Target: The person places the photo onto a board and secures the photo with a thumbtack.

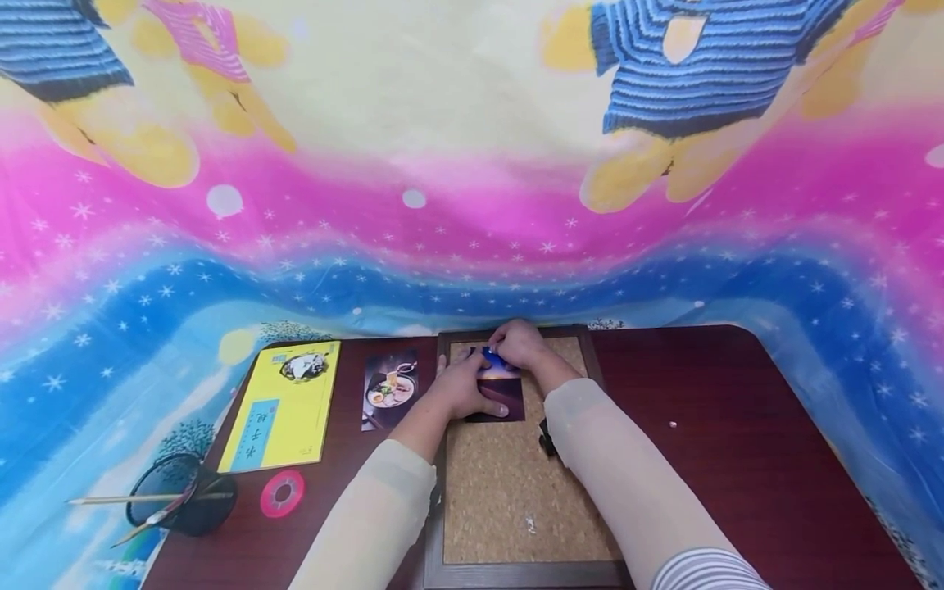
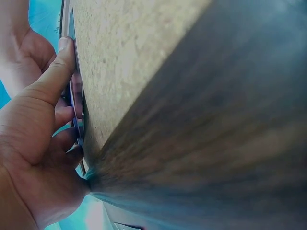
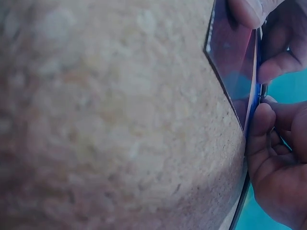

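OK, glossy photo [image 1: 512,389] sits under L hand [image 1: 460,389], on the cork board [image 1: 501,483]; L thumb's apart from the fingers, pressing, not gripping. R hand [image 1: 519,344], just beside L, has thumb + fingertip together at photo's far edge, pinching a tiny object [image 1: 492,350], prob. a pin, too small to be sure. Photo prob. light, thin, bendy, a bit slippery, creases easily; best held by edges. Well left of L hand: yellow book [image 1: 302,422] w/ Chinese chars on blue label [image 1: 253,430], middle one approx. 子.
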`<state>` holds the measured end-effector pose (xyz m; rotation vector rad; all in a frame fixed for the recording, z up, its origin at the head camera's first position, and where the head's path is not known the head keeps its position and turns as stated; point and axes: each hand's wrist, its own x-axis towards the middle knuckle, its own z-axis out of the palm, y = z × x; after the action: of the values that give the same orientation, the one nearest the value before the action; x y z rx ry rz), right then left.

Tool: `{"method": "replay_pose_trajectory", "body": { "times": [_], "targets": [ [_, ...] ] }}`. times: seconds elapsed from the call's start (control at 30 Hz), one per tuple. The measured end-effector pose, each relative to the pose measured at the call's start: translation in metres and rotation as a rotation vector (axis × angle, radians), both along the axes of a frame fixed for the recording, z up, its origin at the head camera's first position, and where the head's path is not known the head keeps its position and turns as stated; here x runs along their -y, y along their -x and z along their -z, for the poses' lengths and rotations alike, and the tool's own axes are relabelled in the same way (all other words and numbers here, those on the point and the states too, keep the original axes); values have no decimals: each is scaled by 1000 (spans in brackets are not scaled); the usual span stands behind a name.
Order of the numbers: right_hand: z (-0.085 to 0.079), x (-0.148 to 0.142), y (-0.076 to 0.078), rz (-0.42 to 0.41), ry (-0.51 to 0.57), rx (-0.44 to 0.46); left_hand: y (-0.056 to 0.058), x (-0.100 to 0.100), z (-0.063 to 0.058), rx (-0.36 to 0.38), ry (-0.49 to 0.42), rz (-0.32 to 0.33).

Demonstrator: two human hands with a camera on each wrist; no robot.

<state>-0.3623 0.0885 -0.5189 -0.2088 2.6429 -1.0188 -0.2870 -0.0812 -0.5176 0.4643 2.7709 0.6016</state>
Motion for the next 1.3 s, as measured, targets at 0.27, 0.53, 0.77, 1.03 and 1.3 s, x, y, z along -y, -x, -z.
{"method": "replay_pose_trajectory", "body": {
  "times": [0.27, 0.53, 0.77, 1.03, 1.3],
  "targets": [
    [0, 0, 1, 12, 46, 24, 2, 1, 1, 1, -4, 1],
    [3, -3, 3, 18, 75, 61, 4, 0, 3, 5, -8, 7],
    [2, -3, 3, 15, 68, 71, 4, 1, 3, 5, -7, 5],
    [1, -2, 4, 17, 71, 89, 4, 1, 4, 11, -10, 10],
    [-1, -2, 4, 16, 69, 96, 4, 1, 3, 11, -14, 15]
  ]
}}
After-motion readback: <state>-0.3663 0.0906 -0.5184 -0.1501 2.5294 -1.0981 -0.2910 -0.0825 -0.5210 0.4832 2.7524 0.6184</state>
